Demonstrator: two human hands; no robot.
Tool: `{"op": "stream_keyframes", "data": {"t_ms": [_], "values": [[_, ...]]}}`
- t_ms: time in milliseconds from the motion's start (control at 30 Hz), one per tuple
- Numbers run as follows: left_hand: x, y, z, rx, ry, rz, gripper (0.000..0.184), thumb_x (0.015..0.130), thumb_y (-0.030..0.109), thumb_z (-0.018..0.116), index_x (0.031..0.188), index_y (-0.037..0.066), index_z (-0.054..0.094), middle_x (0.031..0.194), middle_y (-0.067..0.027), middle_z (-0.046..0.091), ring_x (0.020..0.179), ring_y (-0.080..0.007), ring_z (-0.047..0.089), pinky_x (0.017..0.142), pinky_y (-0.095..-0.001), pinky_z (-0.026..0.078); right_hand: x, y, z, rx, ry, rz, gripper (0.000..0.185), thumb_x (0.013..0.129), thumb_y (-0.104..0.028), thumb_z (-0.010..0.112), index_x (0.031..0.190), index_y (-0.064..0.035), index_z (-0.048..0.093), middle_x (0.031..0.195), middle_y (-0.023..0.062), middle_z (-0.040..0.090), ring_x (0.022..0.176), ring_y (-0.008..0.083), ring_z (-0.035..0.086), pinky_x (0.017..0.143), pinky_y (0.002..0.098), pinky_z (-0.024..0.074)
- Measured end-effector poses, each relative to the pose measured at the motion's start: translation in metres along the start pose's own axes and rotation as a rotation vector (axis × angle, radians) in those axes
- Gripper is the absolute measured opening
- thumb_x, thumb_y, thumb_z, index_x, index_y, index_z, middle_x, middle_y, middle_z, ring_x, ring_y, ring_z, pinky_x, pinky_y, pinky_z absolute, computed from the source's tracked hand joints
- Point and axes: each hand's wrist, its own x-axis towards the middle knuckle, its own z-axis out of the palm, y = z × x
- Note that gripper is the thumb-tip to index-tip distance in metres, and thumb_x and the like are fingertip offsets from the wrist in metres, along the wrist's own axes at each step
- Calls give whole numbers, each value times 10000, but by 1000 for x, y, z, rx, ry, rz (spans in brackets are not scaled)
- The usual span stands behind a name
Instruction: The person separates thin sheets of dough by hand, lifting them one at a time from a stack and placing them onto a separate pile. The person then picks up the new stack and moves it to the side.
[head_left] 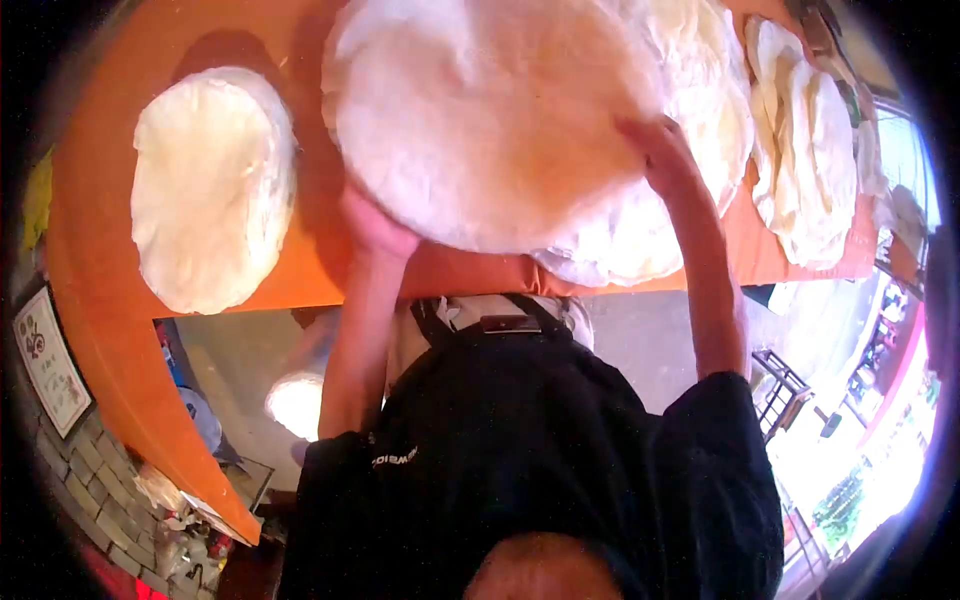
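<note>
A large round flatbread (490, 120) is held up over the orange-covered table, slightly blurred. My left hand (382, 225) supports its lower left edge, with the fingers hidden beneath it. On the right edge, my right hand (660, 155) is closed, its fingers over the top surface. Just behind and to the right lies a pile of similar flatbreads (705, 110), partly covered by the one I hold. Left of my left hand sits another stack of pale flatbreads (212, 190).
The orange table (110, 240) curves along the left side and its front edge runs before my body. More folded flatbreads (800, 150) lie at the far right. A framed sheet (52, 362) stands at the left, and a metal rack (780, 390) is at the right.
</note>
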Motion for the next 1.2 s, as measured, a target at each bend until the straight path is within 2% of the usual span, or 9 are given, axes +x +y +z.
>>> {"op": "stream_keyframes", "data": {"t_ms": [33, 133, 367, 467, 533, 800, 933, 1033, 1200], "values": [[-7, 1, 2, -8, 49, 35, 618, 957, 492, 323, 1389, 54, 388, 1377, -150, 463, 1256, -323, 458, 1024, -477, 408, -12, -30, 8, 247, 43, 283, 233, 806, -182, 653, 956, -9, 697, 835, 75, 667, 729, 168, 591, 677, 302, 476], [-24, 10, 9, 5, 94, 66, 606, 945, 458, 386, 1400, 57, 375, 1390, -123, 447, 1261, -302, 445, 1050, -469, 372, -18, -22, 1, 162, -84, 131, 256, 828, -254, 644, 737, -22, 698, 644, 23, 592, 548, 126, 525, 522, 269, 434], [-22, 13, -11, 70, 150, 157, 510, 928, 312, 540, 1333, 19, 440, 1290, -110, 524, 1165, -274, 515, 1002, -423, 416, -20, -20, -3, 312, -201, 485, 227, 859, -147, 588, 953, 28, 699, 793, 76, 660, 701, 151, 639, 624, 294, 539], [-16, 9, -18, 227, 195, 174, 569, 937, 433, 512, 1361, 63, 430, 1336, -110, 502, 1208, -292, 481, 1016, -458, 387, -12, -47, -1, 236, -88, 204, 312, 894, -108, 518, 1145, 39, 632, 929, 95, 680, 817, 164, 654, 719, 303, 544], [-11, 4, -22, 481, 258, 162, 542, 865, 228, 635, 1341, 51, 445, 1284, -124, 532, 1162, -286, 513, 990, -446, 414, 19, -12, -4, 213, -127, -146, 427, 907, -198, 567, 1287, -5, 543, 1093, 67, 637, 979, 158, 605, 793, 295, 506], [-15, 50, 28, 518, 175, 134, 521, 848, 197, 638, 1309, 19, 471, 1253, -144, 553, 1149, -287, 526, 994, -432, 421, -8, -113, -14, 358, 21, 77, 317, 755, -154, 709, 1013, 24, 666, 926, 85, 679, 872, 171, 638, 786, 302, 507], [-30, 15, 3, 217, 204, 57, 545, 894, 265, 578, 1356, 16, 429, 1306, -122, 530, 1192, -301, 496, 1043, -427, 372, -17, 11, -18, 260, -146, 372, 265, 747, -171, 724, 915, 29, 673, 832, 79, 673, 720, 171, 637, 652, 291, 525], [-36, -20, -34, 421, 248, 136, 527, 859, 178, 634, 1325, 11, 453, 1273, -108, 547, 1170, -272, 510, 1011, -406, 394, -43, -29, 5, 417, -37, 463, 324, 741, -183, 730, 968, 30, 643, 771, 31, 623, 598, 126, 552, 530, 263, 450], [-32, -11, -30, 604, 198, 94, 525, 806, 93, 683, 1281, 4, 479, 1238, -99, 561, 1143, -236, 521, 978, -377, 415, 6, 1, -28, 529, -192, 273, 439, 863, -345, 585, 1144, -8, 607, 1007, 96, 661, 887, 197, 632, 766, 345, 519]]}}
